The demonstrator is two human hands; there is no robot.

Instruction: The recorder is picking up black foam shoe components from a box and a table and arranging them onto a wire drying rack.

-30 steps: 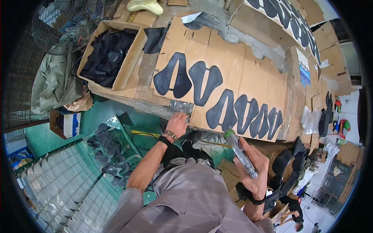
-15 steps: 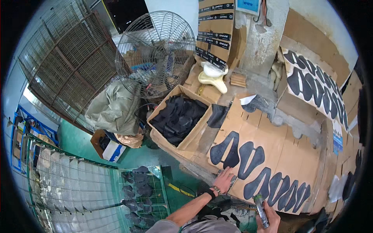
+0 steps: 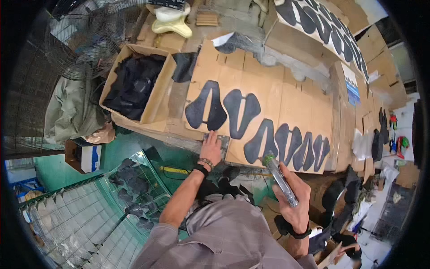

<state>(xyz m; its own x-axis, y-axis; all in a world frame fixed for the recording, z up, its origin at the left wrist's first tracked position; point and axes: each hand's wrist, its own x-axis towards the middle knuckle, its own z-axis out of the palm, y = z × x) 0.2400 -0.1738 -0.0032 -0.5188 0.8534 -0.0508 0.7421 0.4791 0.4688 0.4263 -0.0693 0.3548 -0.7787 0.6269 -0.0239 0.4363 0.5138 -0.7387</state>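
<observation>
My left hand [image 3: 210, 151] lies at the near edge of a brown cardboard sheet [image 3: 307, 107], fingers stretched out. Its fingertips are just below a black saddle-shaped piece with a long slot [image 3: 217, 112] and rest by a small dark flat patch [image 3: 221, 141]. Gripped in my right hand [image 3: 294, 197] is a clear tube with a green end [image 3: 281, 180]; the green end points toward the sheet. Near that end lies another black slotted piece [image 3: 267, 134]. Several such pieces lie spread on the sheet, among them one further back [image 3: 242, 114].
Left of the sheet stands a cardboard box [image 3: 168, 74] full of black pieces [image 3: 134, 85]. A wire fan [image 3: 85, 40] is behind it. At the back right, a pale board [image 3: 286, 22] holds more black pieces. A green-framed wire rack [image 3: 92, 204] stands at lower left.
The view has swung, so the bench sits further left and higher. My right hand with the tube shows more fully, the tube's green end still near the slotted pieces. My left hand stays at the sheet's edge.
</observation>
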